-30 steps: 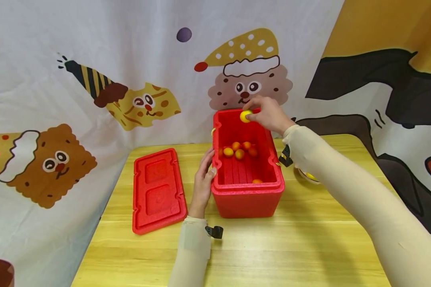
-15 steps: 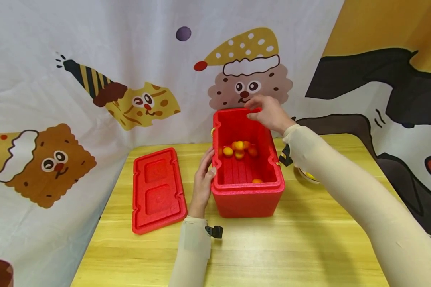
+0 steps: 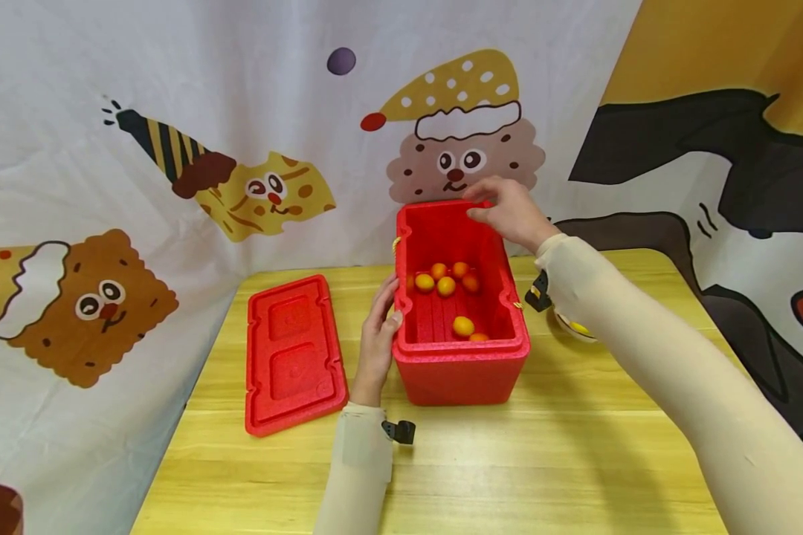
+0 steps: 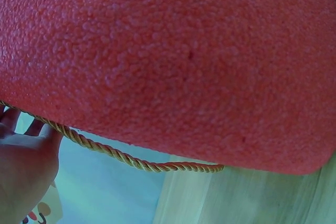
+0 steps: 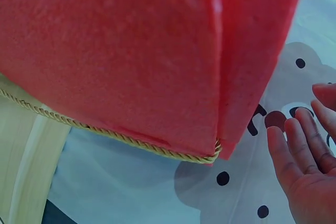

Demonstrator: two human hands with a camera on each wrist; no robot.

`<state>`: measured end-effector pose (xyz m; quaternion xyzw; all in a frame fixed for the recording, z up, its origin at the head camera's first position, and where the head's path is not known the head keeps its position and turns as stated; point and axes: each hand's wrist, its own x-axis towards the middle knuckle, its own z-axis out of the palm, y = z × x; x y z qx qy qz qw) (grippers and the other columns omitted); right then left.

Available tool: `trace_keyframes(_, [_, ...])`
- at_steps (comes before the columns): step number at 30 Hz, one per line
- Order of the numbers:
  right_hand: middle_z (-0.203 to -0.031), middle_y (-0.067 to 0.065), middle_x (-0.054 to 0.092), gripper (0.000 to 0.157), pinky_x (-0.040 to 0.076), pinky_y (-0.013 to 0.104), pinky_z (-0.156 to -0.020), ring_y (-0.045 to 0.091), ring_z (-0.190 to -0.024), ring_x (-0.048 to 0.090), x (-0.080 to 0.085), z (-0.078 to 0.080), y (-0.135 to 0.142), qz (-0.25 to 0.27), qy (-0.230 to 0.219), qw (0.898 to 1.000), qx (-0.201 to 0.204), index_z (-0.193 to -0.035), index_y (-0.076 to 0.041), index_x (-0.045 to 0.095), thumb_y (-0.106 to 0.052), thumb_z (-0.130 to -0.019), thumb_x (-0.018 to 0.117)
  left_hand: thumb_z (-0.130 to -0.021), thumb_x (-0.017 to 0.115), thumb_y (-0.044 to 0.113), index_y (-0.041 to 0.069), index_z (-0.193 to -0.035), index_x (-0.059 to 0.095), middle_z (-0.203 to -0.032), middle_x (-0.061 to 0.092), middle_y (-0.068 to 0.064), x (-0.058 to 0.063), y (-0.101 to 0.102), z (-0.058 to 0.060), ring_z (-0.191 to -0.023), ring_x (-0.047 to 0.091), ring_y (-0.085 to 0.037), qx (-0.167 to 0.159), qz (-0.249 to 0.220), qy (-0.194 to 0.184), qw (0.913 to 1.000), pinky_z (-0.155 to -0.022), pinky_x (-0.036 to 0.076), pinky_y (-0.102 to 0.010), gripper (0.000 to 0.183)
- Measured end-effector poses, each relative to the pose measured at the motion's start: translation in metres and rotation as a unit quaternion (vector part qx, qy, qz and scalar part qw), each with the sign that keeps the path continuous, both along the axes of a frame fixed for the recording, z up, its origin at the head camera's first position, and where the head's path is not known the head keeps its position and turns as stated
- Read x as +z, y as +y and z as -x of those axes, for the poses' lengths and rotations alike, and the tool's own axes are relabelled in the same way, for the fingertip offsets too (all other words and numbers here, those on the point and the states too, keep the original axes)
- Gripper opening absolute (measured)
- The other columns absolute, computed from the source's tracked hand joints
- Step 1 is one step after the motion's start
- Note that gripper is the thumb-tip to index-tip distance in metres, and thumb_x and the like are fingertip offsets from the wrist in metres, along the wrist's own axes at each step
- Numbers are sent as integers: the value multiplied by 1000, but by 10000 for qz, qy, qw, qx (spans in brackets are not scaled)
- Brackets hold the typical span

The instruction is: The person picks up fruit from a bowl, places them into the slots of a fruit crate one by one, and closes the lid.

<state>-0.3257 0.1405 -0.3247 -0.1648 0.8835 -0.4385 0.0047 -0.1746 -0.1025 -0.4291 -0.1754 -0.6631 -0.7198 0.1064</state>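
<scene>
A deep red foam box (image 3: 463,377) stands on the table, its top uncovered. Several small, rounded, fruit-like yellow and orange pieces (image 3: 445,287) lie on its floor, mostly toward the far end. A yellow piece (image 3: 464,326) sits near the front, beside an orange one (image 3: 479,337) partly hidden by the rim. My left hand (image 3: 378,334) rests along the box's left wall, thumb at the rim. Above the far right corner hovers my right hand (image 3: 511,212), fingers loosely parted and holding nothing; the right wrist view shows its fingers (image 5: 299,145) apart from the box.
A flat red lid (image 3: 297,355) lies left of the box. Right of it, partly behind my right sleeve, is a pale bowl (image 3: 578,331) with something yellow inside. Gold rope handles (image 4: 126,157) hang along the box's sides. A printed cloth (image 3: 241,89) hangs behind the table.
My right hand has let go of a yellow piece, which dropped into the box and now lies near the front. The hand has then shifted slightly right. My left hand has stayed put.
</scene>
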Motion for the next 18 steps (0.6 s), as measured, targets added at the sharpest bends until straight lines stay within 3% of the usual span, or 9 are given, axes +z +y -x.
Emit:
trace_keyframes(13, [-124,15,57,31,52,42,-89,29,-104,60,0,-5,13,334,46,9994,-28,-123,-2,63,-14,-95,60,-94,43,6,-10,-145,38,-154,29,-22,2,0,0,-138,34,-29,22,-15,-13,10000,-102,43,-38,53])
trace_keyframes(18, [-125,13,58,33,48,43,-92,26,-110,53,1,-12,30,474,80,9987,-186,-125,-3,62,-20,-96,60,-95,43,8,-8,-146,38,-155,29,-21,2,0,0,-137,35,-27,-15,-15,-74,10000,-101,44,-44,54])
